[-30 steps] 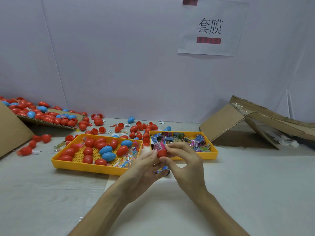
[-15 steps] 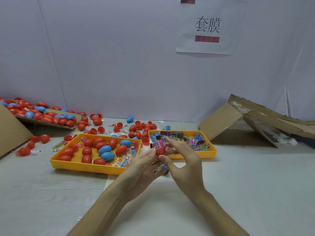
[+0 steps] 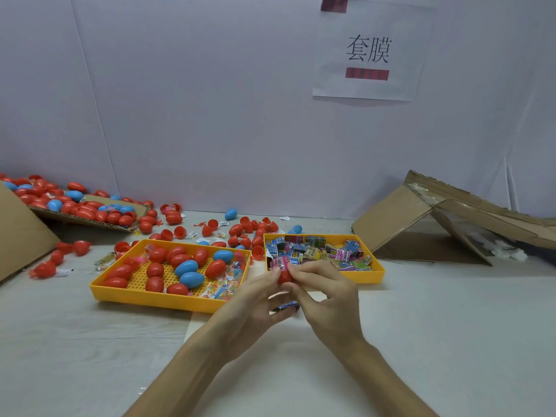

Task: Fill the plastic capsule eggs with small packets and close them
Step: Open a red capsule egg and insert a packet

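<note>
yellow tray (image 3: 168, 300) of red and blue eggs sits left on the bench (image 3: 451, 326), then the left hand (image 3: 252, 299) and right hand (image 3: 331, 296) meet mid-bench, both pinching one red egg (image 3: 284, 277) between fingertips, just in front of the packet tray (image 3: 369, 276) on the right.

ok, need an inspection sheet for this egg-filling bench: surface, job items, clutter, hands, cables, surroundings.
Surface: pale tabletop, flat.
Job's things: red egg held between both hands, closed or not cannot tell; left yellow tray holds red and blue eggs plus small sachets; right yellow tray holds packets.
Clutter: loose red eggs and halves behind the trays; cardboard sheet carrying more eggs at far left; collapsed cardboard box at right.
Grippers: left hand and right hand, fingers of both pinching the red egg.
Cables: nothing seen.
Surroundings: white wall panels; paper sign on the wall.
</note>
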`<action>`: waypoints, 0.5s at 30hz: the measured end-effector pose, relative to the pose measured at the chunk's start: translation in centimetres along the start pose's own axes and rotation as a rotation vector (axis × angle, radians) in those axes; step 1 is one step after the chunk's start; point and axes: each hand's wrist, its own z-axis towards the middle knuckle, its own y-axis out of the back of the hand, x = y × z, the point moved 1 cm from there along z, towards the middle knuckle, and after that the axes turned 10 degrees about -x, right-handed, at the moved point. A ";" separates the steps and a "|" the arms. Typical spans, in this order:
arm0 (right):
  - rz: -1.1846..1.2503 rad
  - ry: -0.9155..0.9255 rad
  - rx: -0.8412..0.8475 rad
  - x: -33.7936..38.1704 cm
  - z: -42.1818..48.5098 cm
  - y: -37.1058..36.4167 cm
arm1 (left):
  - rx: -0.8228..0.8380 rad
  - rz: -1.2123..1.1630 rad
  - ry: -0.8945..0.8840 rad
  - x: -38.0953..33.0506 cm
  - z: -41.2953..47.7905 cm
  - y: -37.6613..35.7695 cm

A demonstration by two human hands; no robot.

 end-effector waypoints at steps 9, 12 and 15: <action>-0.002 -0.035 0.054 0.3 0.3 0.2 | -0.002 0.022 0.006 -0.2 -0.2 0.0; -0.015 -0.042 0.108 0.4 0.4 0.2 | -0.017 0.034 0.006 -0.2 -0.1 0.0; 0.005 -0.030 0.110 0.5 0.3 0.1 | -0.009 0.045 0.007 -0.3 -0.3 -0.1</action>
